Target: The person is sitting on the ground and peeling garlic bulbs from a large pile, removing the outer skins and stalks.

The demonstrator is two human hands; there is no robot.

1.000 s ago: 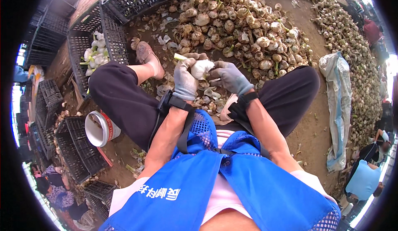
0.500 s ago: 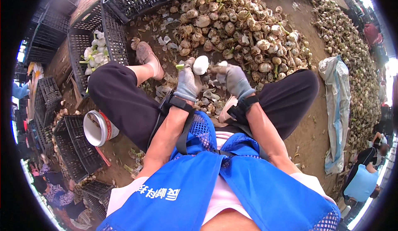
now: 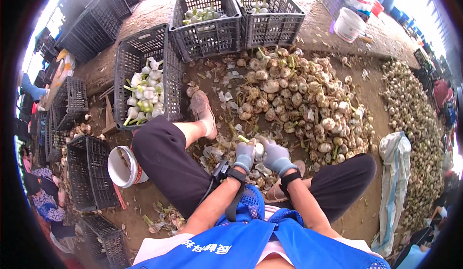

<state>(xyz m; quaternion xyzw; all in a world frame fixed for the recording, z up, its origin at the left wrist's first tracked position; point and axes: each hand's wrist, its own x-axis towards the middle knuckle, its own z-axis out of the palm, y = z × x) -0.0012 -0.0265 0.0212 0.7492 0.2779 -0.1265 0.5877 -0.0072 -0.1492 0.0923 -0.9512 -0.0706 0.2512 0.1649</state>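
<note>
My left hand (image 3: 245, 154), in a grey-white work glove, is closed around a garlic bulb (image 3: 259, 151). The bulb is white and smooth, and its short green stem (image 3: 243, 139) sticks out past the fingers on the left. Against the bulb's right side sits my right hand (image 3: 276, 156), gloved the same way, with its fingers curled in. Whatever those fingers pinch is hidden. Ahead and to the right lies a big heap of unpeeled, soil-brown garlic (image 3: 308, 105). To the left, a black crate (image 3: 174, 83) contains clean white garlic bulbs (image 3: 146, 94) with green stems.
Two more black crates (image 3: 207, 41) with some garlic stand ahead. A white bucket (image 3: 120, 167) and a black crate (image 3: 89, 182) are at the left. Loose skins (image 3: 212, 153) litter the ground between my feet. A plastic sack (image 3: 393, 187) lies right, beside a long garlic pile (image 3: 415, 124).
The view has tilted up, bringing the far crates and another bucket into sight. My right hand has come closer to my left, up against the bulb, which the left hand still holds.
</note>
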